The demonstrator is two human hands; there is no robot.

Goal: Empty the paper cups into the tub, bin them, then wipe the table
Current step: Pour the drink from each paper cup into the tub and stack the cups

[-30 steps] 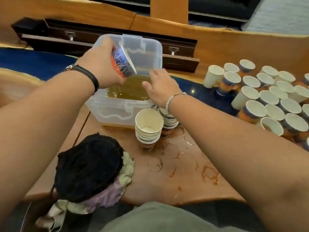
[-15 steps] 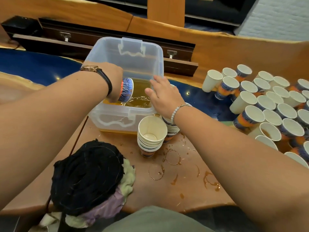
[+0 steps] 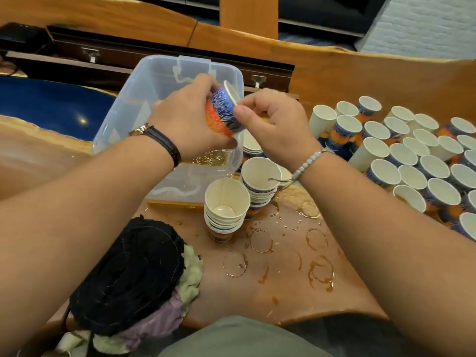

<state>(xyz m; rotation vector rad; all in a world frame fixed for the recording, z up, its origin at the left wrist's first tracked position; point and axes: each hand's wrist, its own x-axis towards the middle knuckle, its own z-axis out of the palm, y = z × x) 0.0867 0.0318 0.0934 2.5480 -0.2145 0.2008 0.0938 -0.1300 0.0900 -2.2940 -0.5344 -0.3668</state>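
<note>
L hand (image 3: 190, 119) grips tilted paper cup (image 3: 221, 112) above tub (image 3: 154, 81), fingers wrapped round it; R hand (image 3: 275, 122), fingers curled, pinches cup's rim w/ thumb.

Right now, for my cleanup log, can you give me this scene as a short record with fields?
Left hand: grips a blue-and-orange paper cup, tipped over the tub
Right hand: pinches that cup's rim
Tub: clear plastic tub holding amber liquid
Emptied: two nested stacks beside the tub
Waiting: crowd of open paper cups on the right
Table: wooden table, wet brown rings, not yet wiped
Cloths: dark bundle of rags, near left
</note>
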